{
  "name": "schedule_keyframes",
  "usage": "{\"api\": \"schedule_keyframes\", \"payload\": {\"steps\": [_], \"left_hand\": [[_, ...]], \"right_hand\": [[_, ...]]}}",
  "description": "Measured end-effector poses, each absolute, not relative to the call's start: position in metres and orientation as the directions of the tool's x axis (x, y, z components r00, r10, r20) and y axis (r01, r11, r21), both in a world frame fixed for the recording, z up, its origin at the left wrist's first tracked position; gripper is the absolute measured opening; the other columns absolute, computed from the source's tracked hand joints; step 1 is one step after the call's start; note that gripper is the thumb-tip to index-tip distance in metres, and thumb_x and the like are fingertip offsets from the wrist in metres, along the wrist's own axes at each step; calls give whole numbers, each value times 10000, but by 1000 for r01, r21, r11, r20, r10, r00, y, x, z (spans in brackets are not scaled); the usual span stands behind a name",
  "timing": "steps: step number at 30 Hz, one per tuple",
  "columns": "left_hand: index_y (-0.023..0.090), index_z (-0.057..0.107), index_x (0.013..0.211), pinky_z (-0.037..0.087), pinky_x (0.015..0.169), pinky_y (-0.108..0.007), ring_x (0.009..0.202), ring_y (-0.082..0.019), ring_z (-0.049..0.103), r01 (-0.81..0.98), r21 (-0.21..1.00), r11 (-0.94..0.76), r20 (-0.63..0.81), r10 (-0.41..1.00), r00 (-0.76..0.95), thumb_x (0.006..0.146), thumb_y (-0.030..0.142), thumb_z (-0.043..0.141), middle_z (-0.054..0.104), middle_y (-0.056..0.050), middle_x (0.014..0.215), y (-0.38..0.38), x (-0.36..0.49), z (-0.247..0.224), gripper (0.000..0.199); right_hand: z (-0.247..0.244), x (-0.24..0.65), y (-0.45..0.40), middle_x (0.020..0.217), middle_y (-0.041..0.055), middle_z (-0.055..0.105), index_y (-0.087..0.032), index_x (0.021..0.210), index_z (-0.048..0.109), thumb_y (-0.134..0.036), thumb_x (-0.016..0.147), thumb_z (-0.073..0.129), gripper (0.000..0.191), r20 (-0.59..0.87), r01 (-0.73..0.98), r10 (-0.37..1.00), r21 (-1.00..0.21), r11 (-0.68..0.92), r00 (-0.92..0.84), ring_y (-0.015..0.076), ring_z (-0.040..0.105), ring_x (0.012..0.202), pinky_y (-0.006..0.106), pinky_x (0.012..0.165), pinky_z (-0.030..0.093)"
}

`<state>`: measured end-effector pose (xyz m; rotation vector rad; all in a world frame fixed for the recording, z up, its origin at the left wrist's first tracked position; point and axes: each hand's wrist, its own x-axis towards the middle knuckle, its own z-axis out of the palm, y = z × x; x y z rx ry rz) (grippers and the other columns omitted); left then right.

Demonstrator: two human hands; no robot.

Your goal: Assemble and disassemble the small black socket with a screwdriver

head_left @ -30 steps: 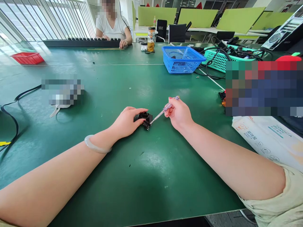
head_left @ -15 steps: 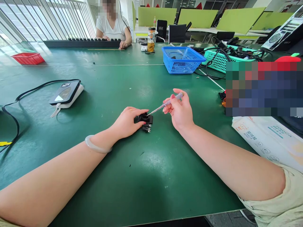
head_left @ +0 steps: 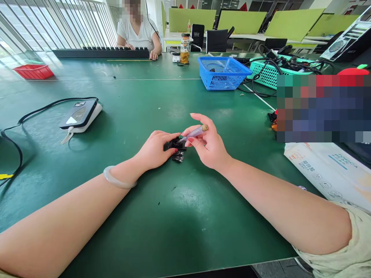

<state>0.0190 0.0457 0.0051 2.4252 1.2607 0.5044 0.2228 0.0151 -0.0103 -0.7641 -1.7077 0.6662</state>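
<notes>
A small black part [head_left: 177,156] with metal pins along its near side lies on the green table. My left hand [head_left: 158,150] holds it from the left, thumb at the near side and fingers at the far side. Between the thumb and fingers of my right hand [head_left: 210,146] is a screwdriver [head_left: 197,131] with a clear purplish handle. Its shaft slants down to the left, and the tip is over the top of the black part; whether it touches cannot be made out.
A phone [head_left: 79,114] on a white block lies left, with a cable. Beyond stand a blue basket [head_left: 224,73], a green basket [head_left: 263,73] of cables, a jar [head_left: 184,49] and a red tray [head_left: 34,71]. A white package [head_left: 327,170] lies right. Across the table sits a person [head_left: 137,34].
My right hand has moved left and slightly down with the screwdriver, closer to the black part. My left hand has hardly moved. The person's hand across the table has shifted slightly right.
</notes>
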Motion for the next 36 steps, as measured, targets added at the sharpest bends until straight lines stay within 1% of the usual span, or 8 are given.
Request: {"api": "schedule_keyframes", "payload": {"steps": [2,6,9,12,16,22,27,36], "left_hand": [[237,599,1410,416,1147,-507,1272,-314,548,707,460,-537,141,830,539,858,321,587,710,-70,1246,46,19,5,558],[222,580,1428,405,1155,-517,1291,-314,520,721,453,-525,120,837,534,882,328,557,707,-68,1266,47,19,3,557],[220,580,1429,405,1154,-513,1294,-312,511,726,455,-516,110,841,529,888,328,553,697,-67,1291,46,19,4,552],[235,587,1421,411,1148,-513,1294,-312,511,727,461,-509,100,844,527,886,339,562,703,-59,1277,46,19,5,546],[241,591,1415,415,1145,-515,1293,-309,510,717,473,-511,107,842,530,883,340,575,700,-54,1290,45,19,5,542],[236,590,1414,413,1144,-522,1291,-311,507,721,473,-507,104,844,526,885,343,582,707,-64,1264,46,19,5,540],[226,586,1420,409,1146,-509,1279,-308,506,722,454,-523,115,838,534,902,328,557,706,-70,1249,46,20,5,528],[231,579,1425,410,1140,-499,1277,-306,500,725,444,-526,113,836,537,915,327,522,705,-67,1243,46,19,4,523]], "right_hand": [[-10,224,16,989,24,694,-294,1357,396,-446,995,559,425,628,170,767,-748,642,-132,141,649,654,387,734,640],[-4,226,11,959,25,674,-320,1310,411,-506,976,567,412,641,194,763,-761,619,84,156,621,636,396,711,631],[0,224,8,922,10,655,-332,1253,448,-520,945,610,396,607,178,780,-793,583,150,160,598,620,406,700,617],[-1,223,11,898,-5,648,-323,1218,462,-520,918,646,403,578,152,806,-815,560,127,157,588,606,402,675,600],[-3,225,17,895,-17,652,-318,1207,452,-509,926,638,387,543,118,837,-837,535,61,150,606,611,386,674,591],[-1,226,18,869,-22,662,-311,1183,452,-443,936,638,337,522,131,850,-850,511,75,133,559,564,354,606,550],[-1,225,17,863,-21,648,-311,1174,467,-435,893,695,383,510,108,854,-859,500,106,152,567,614,372,648,549],[-1,226,13,858,-17,642,-312,1181,471,-471,916,649,356,560,137,826,-825,549,66,168,569,623,410,701,540]]}}
